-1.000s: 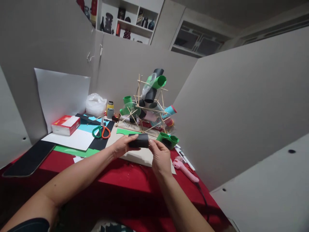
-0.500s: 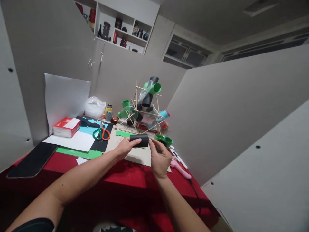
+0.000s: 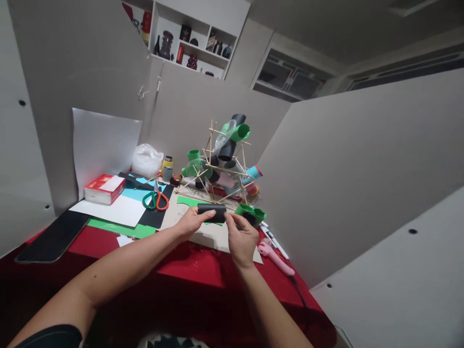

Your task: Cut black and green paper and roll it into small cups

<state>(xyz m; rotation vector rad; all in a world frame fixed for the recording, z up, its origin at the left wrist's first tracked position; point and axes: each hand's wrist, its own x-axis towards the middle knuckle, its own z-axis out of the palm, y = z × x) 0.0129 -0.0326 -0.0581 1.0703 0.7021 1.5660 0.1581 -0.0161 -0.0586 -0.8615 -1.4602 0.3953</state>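
Observation:
A black paper tube (image 3: 213, 213) lies level between my hands, above a beige board (image 3: 203, 239). My left hand (image 3: 189, 223) is closed around its left end, with the thumb along the front. At the tube's right end, the fingertips of my right hand (image 3: 242, 238) pinch its edge. Just behind is a green paper piece (image 3: 184, 200) on the board. Beyond it stands a frame of thin wooden sticks (image 3: 210, 145) bearing green and black paper tubes and clear plastic. Two joined green tubes (image 3: 250, 212) sit beside my right hand.
A pink glue gun (image 3: 277, 258) with a dark cord lies at the right table edge, near white sticks (image 3: 277, 241). Scissors (image 3: 155, 199), coloured paper, a red tissue pack (image 3: 105, 189), a plastic bag (image 3: 147, 160) and a black flat slab (image 3: 52, 239) are on the left. Panels enclose the red-covered table.
The view has shifted slightly, so the surroundings appear a little further right. Both hands keep the black paper tube in nearly the same hold.

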